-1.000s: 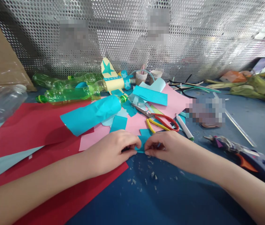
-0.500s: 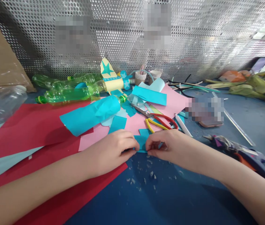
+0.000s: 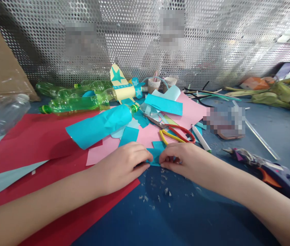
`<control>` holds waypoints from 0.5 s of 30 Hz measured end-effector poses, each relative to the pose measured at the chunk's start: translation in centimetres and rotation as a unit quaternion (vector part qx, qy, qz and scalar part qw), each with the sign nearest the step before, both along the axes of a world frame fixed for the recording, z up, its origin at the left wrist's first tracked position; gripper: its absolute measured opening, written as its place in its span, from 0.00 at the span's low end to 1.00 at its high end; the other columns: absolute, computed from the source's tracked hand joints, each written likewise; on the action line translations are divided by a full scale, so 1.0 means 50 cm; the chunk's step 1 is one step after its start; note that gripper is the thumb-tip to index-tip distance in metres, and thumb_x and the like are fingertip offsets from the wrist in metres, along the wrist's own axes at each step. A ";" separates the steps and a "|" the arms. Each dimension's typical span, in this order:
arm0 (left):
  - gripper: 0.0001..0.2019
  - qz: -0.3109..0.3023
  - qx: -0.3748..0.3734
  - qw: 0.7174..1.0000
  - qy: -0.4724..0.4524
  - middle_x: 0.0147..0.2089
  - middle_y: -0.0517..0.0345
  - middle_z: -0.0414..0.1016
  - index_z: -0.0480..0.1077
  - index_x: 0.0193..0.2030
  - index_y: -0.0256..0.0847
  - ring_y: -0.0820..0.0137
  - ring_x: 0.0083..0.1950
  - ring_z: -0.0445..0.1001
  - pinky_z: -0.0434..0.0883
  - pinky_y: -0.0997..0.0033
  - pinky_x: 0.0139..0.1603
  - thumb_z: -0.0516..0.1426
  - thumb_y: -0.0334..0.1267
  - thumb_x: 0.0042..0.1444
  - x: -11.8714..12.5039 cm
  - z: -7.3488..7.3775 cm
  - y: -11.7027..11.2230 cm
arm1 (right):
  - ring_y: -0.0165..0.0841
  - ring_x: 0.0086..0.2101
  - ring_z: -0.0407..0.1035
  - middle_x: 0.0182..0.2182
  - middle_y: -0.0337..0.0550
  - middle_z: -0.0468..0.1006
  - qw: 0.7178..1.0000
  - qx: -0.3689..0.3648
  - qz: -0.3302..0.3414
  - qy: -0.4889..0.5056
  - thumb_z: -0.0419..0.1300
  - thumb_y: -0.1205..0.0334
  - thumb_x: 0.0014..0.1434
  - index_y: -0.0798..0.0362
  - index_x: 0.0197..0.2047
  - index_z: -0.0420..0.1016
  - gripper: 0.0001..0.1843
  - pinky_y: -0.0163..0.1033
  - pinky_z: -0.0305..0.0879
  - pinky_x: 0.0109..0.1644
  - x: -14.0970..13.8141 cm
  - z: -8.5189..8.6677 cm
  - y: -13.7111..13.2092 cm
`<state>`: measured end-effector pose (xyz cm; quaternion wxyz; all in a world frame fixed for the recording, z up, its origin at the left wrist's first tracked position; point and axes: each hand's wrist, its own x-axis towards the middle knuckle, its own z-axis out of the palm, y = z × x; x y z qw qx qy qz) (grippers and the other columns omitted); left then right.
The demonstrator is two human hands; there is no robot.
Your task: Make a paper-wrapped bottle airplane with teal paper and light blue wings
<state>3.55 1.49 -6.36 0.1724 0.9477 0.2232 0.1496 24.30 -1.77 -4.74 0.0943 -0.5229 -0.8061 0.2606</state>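
My left hand (image 3: pixel 123 164) and my right hand (image 3: pixel 179 159) meet over a small piece of turquoise paper (image 3: pixel 155 155) on the blue table. Both hands pinch its edges with curled fingers, the left at its left side, the right at its right side. Most of the piece is covered by my fingers. Just beyond lie scissors (image 3: pixel 172 131) with red and yellow handles on a pink sheet (image 3: pixel 148 135). A green bottle wrapped in turquoise paper (image 3: pixel 101 124) lies further left.
Red sheets (image 3: pixel 32 143) cover the left of the table. Green bottles (image 3: pixel 75 102) and a paper-winged bottle plane (image 3: pixel 123 89) lie at the back. A white pen (image 3: pixel 201 138), a phone (image 3: pixel 227 131) and a glue gun (image 3: pixel 263 167) sit right. Perforated metal screen behind.
The hands have stayed on the turquoise piece, with only small finger shifts; more of the paper shows between them than a second ago.
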 end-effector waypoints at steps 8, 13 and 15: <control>0.12 -0.038 0.069 0.996 0.034 0.35 0.52 0.72 0.71 0.39 0.35 0.64 0.39 0.70 0.68 0.67 0.38 0.46 0.29 0.66 -0.001 -0.005 -0.005 | 0.31 0.30 0.69 0.30 0.40 0.77 1.000 0.016 0.008 -0.011 0.58 0.73 0.55 0.53 0.33 0.74 0.06 0.34 0.62 0.33 0.000 -0.003 -0.009; 0.10 -0.024 0.063 0.996 0.051 0.37 0.51 0.72 0.72 0.40 0.35 0.64 0.40 0.71 0.69 0.66 0.38 0.49 0.28 0.64 0.000 -0.003 -0.008 | 0.31 0.29 0.69 0.28 0.40 0.77 1.000 0.020 0.008 -0.013 0.57 0.73 0.56 0.53 0.31 0.75 0.08 0.34 0.61 0.33 -0.003 0.001 -0.009; 0.09 -0.019 0.067 0.996 0.054 0.38 0.51 0.72 0.72 0.40 0.35 0.64 0.40 0.71 0.69 0.66 0.39 0.50 0.28 0.64 0.001 -0.001 -0.008 | 0.32 0.29 0.70 0.29 0.41 0.77 1.000 0.020 0.001 -0.020 0.56 0.73 0.56 0.53 0.32 0.75 0.09 0.35 0.62 0.34 -0.005 0.000 -0.007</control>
